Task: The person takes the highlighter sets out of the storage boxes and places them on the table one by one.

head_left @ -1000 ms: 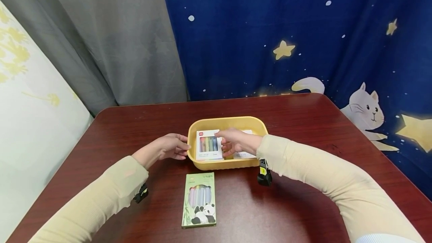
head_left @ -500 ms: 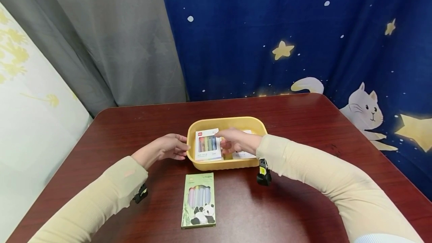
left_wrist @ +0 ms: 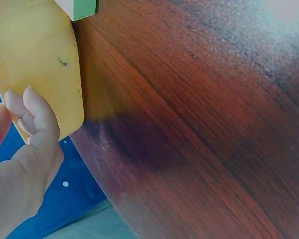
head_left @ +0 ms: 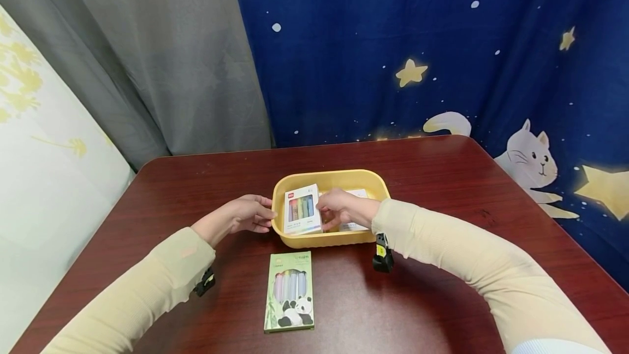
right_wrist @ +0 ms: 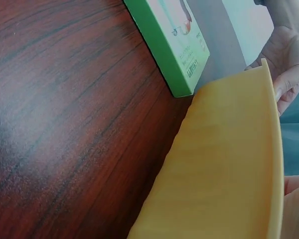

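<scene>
A yellow plastic basket (head_left: 314,242) stands on the table. My left hand (head_left: 248,213) holds its left rim from outside; in the left wrist view, curled fingers (left_wrist: 40,112) of that hand lie against the basket's end wall. Reaching in from the right, my right hand (head_left: 344,207) grips the right edge of a white crayon box (head_left: 302,209) with a window of coloured sticks. The box is tilted, its right side raised. Partly under the right hand lies a second white box (head_left: 351,226). In the right wrist view the basket wall (right_wrist: 219,164) hides most of the right hand.
In front of the basket, a green panda-print box of coloured pens (head_left: 290,291) lies flat on the dark red table (head_left: 393,310). A grey curtain (head_left: 187,59) and a blue star curtain (head_left: 334,59) hang behind the table's far edge.
The white crayon box has tilted, its right side and upper edge rising, as the right fingers closed on its edge. The left hand, basket and green box have stayed in place.
</scene>
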A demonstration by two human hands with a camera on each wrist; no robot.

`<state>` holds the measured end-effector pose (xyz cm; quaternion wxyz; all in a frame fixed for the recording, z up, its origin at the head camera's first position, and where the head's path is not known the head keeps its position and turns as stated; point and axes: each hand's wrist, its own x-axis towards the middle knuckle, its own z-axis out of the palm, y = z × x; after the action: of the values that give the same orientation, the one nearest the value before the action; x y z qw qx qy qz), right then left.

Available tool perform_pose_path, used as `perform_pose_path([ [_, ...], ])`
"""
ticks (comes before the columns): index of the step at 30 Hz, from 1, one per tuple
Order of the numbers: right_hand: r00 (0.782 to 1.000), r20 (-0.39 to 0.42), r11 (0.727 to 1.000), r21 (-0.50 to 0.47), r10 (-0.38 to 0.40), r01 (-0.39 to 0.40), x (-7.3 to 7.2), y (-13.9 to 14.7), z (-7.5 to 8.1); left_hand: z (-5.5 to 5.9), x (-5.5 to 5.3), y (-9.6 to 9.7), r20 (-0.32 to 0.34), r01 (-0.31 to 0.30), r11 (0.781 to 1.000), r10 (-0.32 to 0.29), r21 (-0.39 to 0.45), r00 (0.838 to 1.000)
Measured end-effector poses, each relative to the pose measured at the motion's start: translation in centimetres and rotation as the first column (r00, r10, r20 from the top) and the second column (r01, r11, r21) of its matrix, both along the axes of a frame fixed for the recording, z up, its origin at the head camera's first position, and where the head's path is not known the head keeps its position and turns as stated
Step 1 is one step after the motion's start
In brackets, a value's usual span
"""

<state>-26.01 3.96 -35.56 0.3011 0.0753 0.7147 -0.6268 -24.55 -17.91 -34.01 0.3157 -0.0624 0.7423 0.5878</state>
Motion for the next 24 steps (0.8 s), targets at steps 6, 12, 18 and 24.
perform_pose_path([
  [6, 0.999, -0.001, 0.999, 0.001, 0.035, -0.035, 0.0, 0.1, -0.1, 0.1, 0.1, 0.0, 0.001, -0.004, 1.0, 0.004, -0.002, 1.0],
  [12, 0.999, -0.009, 0.999, -0.017, 0.046, -0.046, 0.0, 0.2, -0.2, 0.1, 0.0, 0.0, 0.007, -0.008, 1.0, 0.008, -0.004, 1.0],
  [18, 0.998, -0.021, 0.997, -0.061, 0.052, -0.053, 0.2, 0.6, 0.2, 0.0, 0.1, 0.0, 0.01, -0.014, 1.0, 0.014, 0.003, 1.0],
  [24, 0.998, -0.031, 0.995, -0.091, 0.047, -0.05, 0.1, 1.2, 0.9, -0.2, 0.0, 0.0, 0.021, -0.021, 1.0, 0.021, 0.012, 1.0],
])
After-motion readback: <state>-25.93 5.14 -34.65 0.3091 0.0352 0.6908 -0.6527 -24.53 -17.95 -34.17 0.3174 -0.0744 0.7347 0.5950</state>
